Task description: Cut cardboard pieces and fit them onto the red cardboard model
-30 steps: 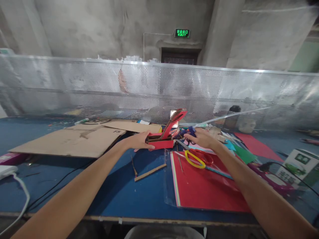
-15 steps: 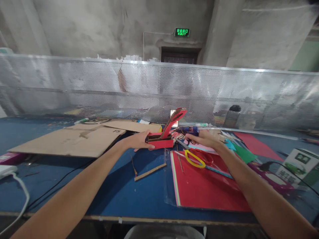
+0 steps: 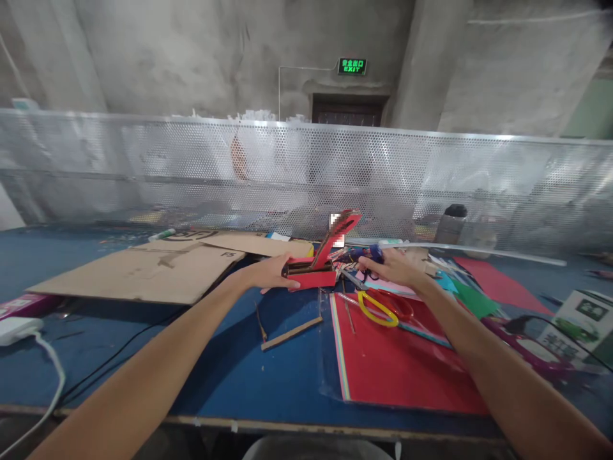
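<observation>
My left hand (image 3: 271, 272) grips the left end of a red cardboard model (image 3: 316, 280), an open box shape with a slanted red arm rising to the right. Its inner walls show bare brown cardboard. In my right hand (image 3: 393, 267) is a dark blue glue gun (image 3: 368, 255), pointing left, its nozzle close to the model's right end. Whether the nozzle touches the model I cannot tell. Below the right hand lie scissors (image 3: 377, 309) with a yellow and red handle, on a pack of coloured paper (image 3: 407, 367), red on top.
Flat cardboard sheets (image 3: 138, 275) cover the table's left side. A thin cardboard strip (image 3: 292, 333) lies near the front. To the right are green paper (image 3: 472, 299), a white box (image 3: 575, 326) and a dark bottle (image 3: 451, 225). A perforated metal screen (image 3: 191, 169) stands behind.
The whole view has shifted slightly. Both hands keep their hold on the red model and the glue gun, with almost no movement between them.
</observation>
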A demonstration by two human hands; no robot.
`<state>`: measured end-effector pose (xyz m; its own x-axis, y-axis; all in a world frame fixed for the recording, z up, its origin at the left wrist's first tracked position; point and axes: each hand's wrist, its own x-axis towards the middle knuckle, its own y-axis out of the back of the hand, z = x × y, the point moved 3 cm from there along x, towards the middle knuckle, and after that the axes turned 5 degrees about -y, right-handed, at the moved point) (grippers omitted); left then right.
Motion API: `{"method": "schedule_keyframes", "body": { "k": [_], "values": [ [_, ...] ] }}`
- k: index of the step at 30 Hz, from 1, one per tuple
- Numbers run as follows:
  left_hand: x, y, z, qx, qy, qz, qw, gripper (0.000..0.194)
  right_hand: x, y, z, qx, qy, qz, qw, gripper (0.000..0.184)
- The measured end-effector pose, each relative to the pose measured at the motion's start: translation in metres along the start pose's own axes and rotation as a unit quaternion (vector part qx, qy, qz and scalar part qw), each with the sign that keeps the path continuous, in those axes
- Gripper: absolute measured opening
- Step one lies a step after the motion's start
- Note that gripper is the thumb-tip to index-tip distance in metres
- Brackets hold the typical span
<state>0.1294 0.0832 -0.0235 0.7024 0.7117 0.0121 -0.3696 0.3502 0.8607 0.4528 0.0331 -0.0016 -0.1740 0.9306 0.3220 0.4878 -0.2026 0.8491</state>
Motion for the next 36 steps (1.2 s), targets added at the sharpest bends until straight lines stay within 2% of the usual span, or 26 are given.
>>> {"method": "schedule_keyframes", "body": {
  "k": [3,9,16,23,30,36],
  "values": [
    [0.0002,-0.0002,-0.0003,0.000,0.001,0.002,1.000,0.076,0.0031,-0.0017,0.0035,0.003,0.004,0.020,1.000,0.054],
    [0.0000,0.0001,0.0005,-0.010,-0.007,0.003,1.000,0.072,0.0042,0.0017,0.0006,-0.070,0.023,0.077,0.994,0.052],
    [0.0005,0.0001,-0.0008,-0.013,0.000,0.000,1.000,0.072,0.0038,-0.0066,0.0024,-0.106,0.039,0.023,0.993,0.055],
    [-0.0001,0.0000,0.0014,-0.006,-0.006,0.003,1.000,0.073,0.0059,-0.0025,-0.0034,-0.140,0.065,0.077,0.985,0.050],
    [0.0000,0.0000,0.0023,-0.002,-0.003,-0.004,1.000,0.074,0.0029,-0.0026,0.0001,-0.097,0.053,0.036,0.993,0.052],
    [0.0009,0.0004,0.0005,0.006,-0.013,0.007,1.000,0.075,0.0047,-0.0015,-0.0044,-0.135,0.054,0.061,0.987,0.049]
  ]
}}
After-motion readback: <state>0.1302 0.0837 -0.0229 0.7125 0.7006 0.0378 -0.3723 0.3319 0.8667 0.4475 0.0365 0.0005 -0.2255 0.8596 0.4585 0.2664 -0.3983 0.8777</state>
